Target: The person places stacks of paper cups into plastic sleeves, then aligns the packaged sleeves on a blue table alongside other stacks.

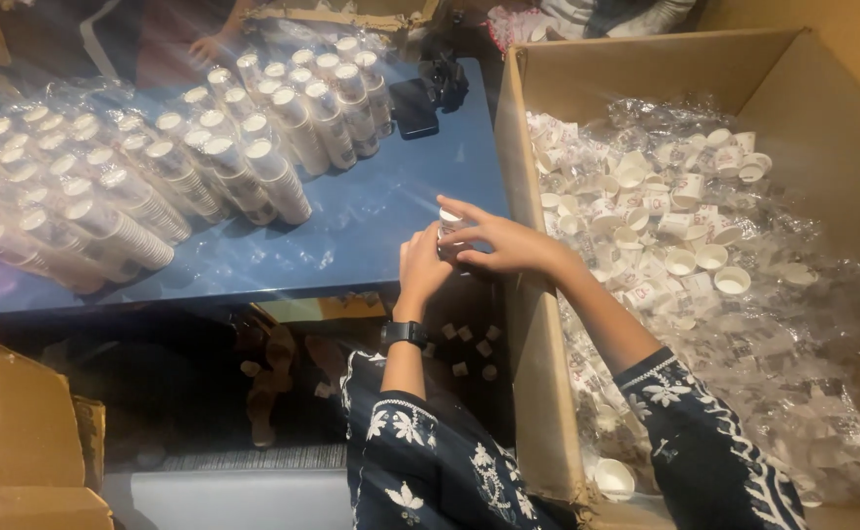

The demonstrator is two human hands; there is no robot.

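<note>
Both my hands meet over the near right corner of a blue table (371,231). My left hand (420,265) and my right hand (498,240) are closed together around a short stack of small white paper cups (448,228), which stands on the table edge. A black watch sits on my left wrist (403,332). To the right, a large cardboard box (528,324) holds many loose white paper cups (685,231) mixed with clear plastic film.
Several long wrapped stacks of paper cups (184,167) stand in rows across the table's left and back. A black phone (413,106) lies near the far edge. Another person's hand (209,47) reaches in at the top. Brown cardboard (18,432) lies lower left.
</note>
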